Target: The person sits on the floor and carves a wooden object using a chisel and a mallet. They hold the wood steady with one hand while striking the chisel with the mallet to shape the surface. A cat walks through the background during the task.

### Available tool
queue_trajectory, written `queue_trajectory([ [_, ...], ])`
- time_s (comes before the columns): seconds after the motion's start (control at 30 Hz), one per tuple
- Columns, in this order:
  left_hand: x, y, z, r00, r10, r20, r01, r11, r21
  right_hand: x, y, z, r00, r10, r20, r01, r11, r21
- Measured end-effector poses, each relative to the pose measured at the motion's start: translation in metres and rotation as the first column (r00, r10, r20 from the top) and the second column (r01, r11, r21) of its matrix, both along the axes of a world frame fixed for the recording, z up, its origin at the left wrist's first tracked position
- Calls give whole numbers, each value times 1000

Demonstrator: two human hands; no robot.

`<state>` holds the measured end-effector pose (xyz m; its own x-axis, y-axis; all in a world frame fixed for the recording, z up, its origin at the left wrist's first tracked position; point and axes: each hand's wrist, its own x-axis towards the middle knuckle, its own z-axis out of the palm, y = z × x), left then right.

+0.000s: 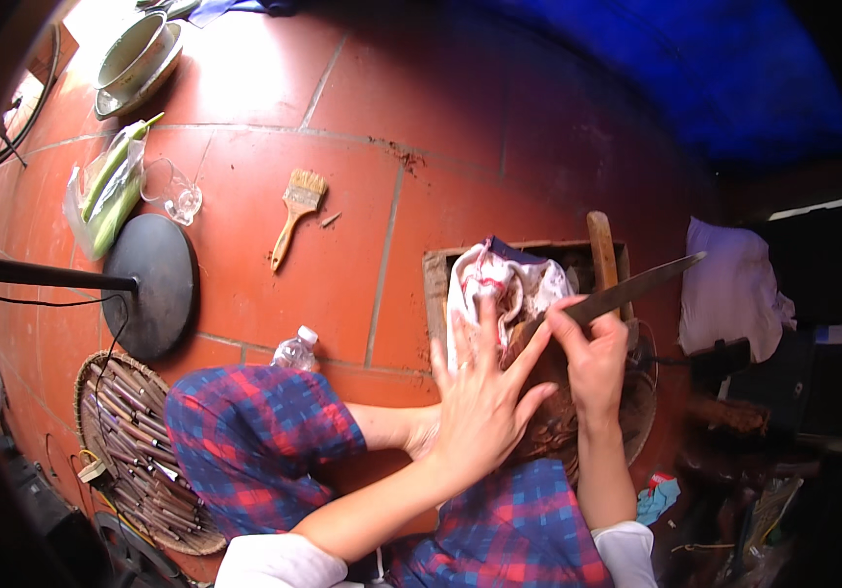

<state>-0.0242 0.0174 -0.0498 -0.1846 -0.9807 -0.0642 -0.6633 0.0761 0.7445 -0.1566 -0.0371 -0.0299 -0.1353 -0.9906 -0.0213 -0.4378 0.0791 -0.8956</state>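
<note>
My right hand (597,367) is closed around the lower end of a long, flat, dark metal blade (636,286), which tapers toward a tip at the upper right. My left hand (480,397) lies palm down with its fingers spread, over a crumpled white cloth (470,269) with red marks. Its index finger reaches to the blade's lower end, close to my right fingers. Beneath my hands shows brown, carved-looking wood (548,426), largely hidden. A wooden handle (601,245) stands beyond them, inside a wooden frame (435,294).
A paintbrush (296,211) lies on the red tile floor, left of centre. Further left are a black round stand base (153,284), a bagged green vegetable (112,196) and stacked bowls (137,64). A wicker tray (88,392) holds many slim tools beside a clear bottle (295,350).
</note>
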Motion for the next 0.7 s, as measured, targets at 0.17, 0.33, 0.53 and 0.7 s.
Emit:
queue_trajectory([
  [0.17,-7,-2,2,999,19,-45,-22,998,-61,0,0,2,998,-45,40,46,998,-39],
  [0.33,-13,-20,-3,1000,22,-10,-24,987,-159,-4,-10,9,990,-95,103,97,995,-14],
  [0.53,-1,11,14,999,-32,12,33,999,-41,-5,13,15,995,78,69,-77,997,-26],
  [0.7,-19,-2,12,998,-56,23,58,993,-106,-33,6,30,949,-119,292,152,984,-92],
])
